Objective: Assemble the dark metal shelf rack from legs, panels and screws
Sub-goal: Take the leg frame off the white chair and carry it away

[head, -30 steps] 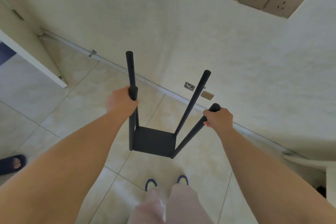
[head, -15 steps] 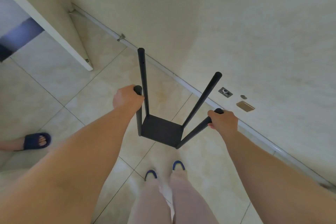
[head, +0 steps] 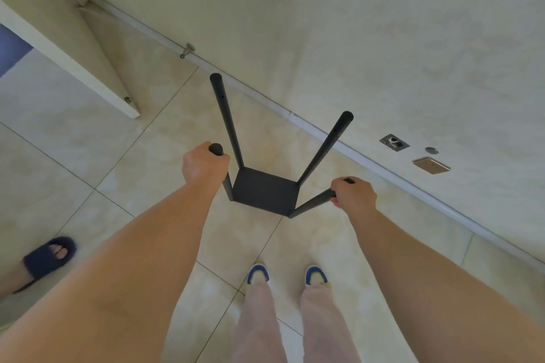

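The dark metal rack stands on the floor tiles, a square panel point(head: 264, 191) at the bottom with several round legs rising from its corners. My left hand point(head: 203, 166) grips the top of the near left leg. My right hand point(head: 352, 194) grips the top of the near right leg point(head: 312, 205). The far left leg point(head: 227, 121) and far right leg point(head: 327, 146) stand free, each with a small hole near the top. No screws or other panels are in view.
A wall with a skirting strip point(head: 383, 169) runs diagonally just behind the rack, with floor fittings point(head: 394, 142) by it. An open door point(head: 73, 59) stands at the upper left. Another person's slippered foot point(head: 48, 258) is at the left. My own feet point(head: 287, 274) stand close behind the rack.
The rack has come lower and nearer to the floor by the wall, both hands keeping their grip on the near legs. My view has tilted down; the wall sockets left the frame.
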